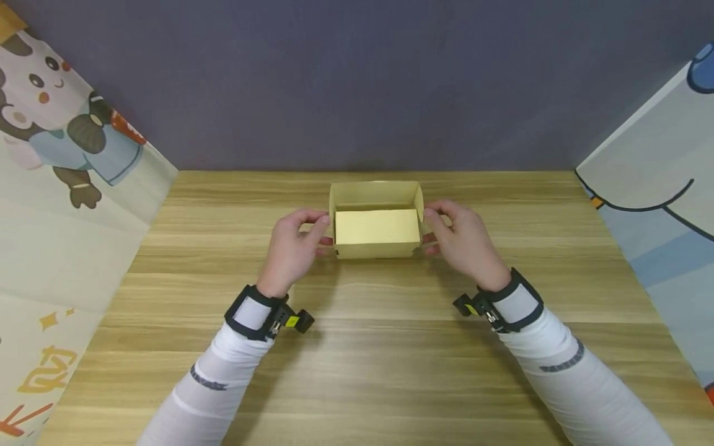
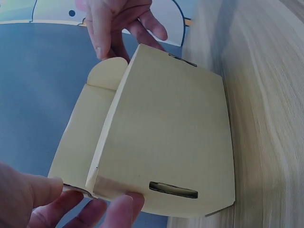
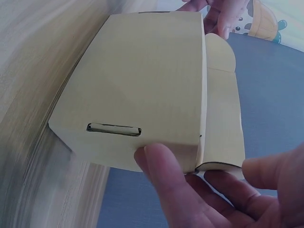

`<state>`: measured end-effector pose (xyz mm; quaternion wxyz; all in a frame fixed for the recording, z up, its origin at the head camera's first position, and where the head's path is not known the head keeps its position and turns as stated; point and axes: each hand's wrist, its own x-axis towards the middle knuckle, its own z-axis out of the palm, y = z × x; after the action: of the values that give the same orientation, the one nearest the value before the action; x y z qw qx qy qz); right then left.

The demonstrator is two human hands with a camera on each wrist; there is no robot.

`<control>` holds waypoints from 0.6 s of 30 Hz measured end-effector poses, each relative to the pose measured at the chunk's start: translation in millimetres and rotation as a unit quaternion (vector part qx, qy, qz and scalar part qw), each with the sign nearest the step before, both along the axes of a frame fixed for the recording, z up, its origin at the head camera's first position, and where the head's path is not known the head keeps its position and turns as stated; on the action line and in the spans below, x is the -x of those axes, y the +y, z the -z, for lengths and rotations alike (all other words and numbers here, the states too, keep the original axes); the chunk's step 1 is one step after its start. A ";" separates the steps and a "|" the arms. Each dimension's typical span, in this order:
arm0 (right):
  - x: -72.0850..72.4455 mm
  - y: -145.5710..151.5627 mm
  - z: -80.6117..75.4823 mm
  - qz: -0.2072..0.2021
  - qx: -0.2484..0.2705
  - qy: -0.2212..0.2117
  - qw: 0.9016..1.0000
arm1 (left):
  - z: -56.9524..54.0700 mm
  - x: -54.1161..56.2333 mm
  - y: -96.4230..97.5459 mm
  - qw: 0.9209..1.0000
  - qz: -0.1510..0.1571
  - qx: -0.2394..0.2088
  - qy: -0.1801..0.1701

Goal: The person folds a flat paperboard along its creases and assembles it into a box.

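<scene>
A small yellowish cardboard box [image 1: 378, 250] sits on the wooden table [image 1: 379, 359], its back flap [image 1: 375, 193] standing up with small side tabs. At the box's left side, my left hand [image 1: 294, 249] pinches the corner by the flap between thumb and fingers. On the opposite side my right hand [image 1: 464, 243] pinches the matching corner, the thumb at the tab and the other fingers low along the side wall. Both wrist views show the broad front face with a narrow slot [image 2: 173, 190] near each end. The box's inside is mostly hidden.
A dark blue-grey cloth [image 1: 368, 87] hangs behind the table's far edge. Printed cartoon curtains flank it, one at the left [image 1: 67, 204] and one at the right [image 1: 658, 155]. Each wrist wears a strapped camera.
</scene>
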<state>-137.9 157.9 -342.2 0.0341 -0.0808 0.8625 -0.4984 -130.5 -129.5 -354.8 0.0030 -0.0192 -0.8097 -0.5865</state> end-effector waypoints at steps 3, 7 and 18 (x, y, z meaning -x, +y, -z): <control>1.9 1.0 1.1 -0.003 -0.009 0.016 1.000 | 1.1 0.8 -0.3 1.000 0.004 0.012 0.005; 6.5 4.6 3.7 -0.008 -0.019 0.029 0.999 | 3.3 3.7 -3.0 0.999 0.029 0.031 0.012; 20.1 21.3 11.4 -0.056 0.004 0.000 0.998 | 12.3 20.7 -15.9 0.992 0.119 0.026 0.028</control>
<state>-157.9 179.2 -353.6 0.0614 -0.1295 0.8547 -0.4990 -151.2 -145.5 -367.2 -0.0451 -0.1317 -0.8165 -0.5604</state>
